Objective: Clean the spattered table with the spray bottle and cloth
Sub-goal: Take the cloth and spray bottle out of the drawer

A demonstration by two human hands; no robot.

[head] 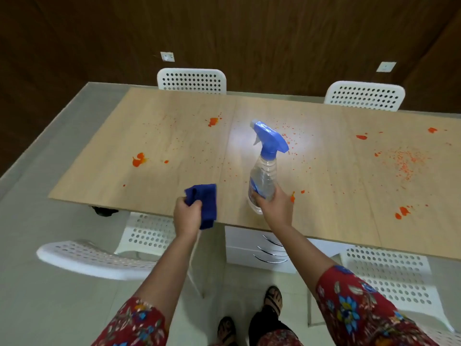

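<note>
The right hand [274, 206] grips a spray bottle [263, 176], contents unclear; left hand [187, 216] clutches cloth [207, 203].

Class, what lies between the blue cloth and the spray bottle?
In the head view, bare tabletop with tiny orange specks separates cloth and spray bottle.

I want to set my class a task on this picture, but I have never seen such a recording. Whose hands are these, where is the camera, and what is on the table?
There is no machine here. A person wears one wide-angle camera on the head, which looks down at their own two hands. The left hand grips a blue cloth. The right hand holds a clear spray bottle with a blue trigger head, gripping its lower body. Orange-red spatters lie scattered across the wooden table. White perforated chairs stand around it.
</note>
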